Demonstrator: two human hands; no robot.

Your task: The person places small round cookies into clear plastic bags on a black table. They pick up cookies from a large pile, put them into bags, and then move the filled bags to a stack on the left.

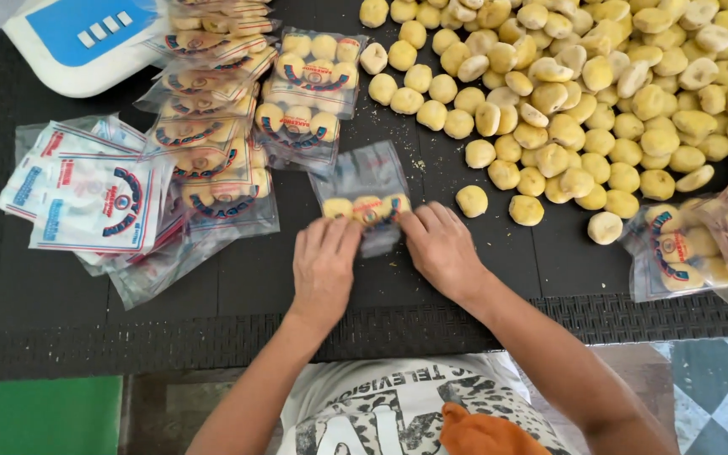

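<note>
dark table (297, 278): both hands, left (323, 268) and right (441, 248), grip clear bag (364, 195), seemingly three yellow cakes (367, 207) inside.

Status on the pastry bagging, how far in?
Done: filled bags stacked at left, more filled bags at right. In hand: left hand and right hand press a clear bag holding three round pastries. Left: a big loose pile and flat empty bags.

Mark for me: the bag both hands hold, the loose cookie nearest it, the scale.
bag (362, 173), head view, clear upper part
loose cookie (471, 200), head view, its top
scale (73, 38), head view, blue panel
</note>
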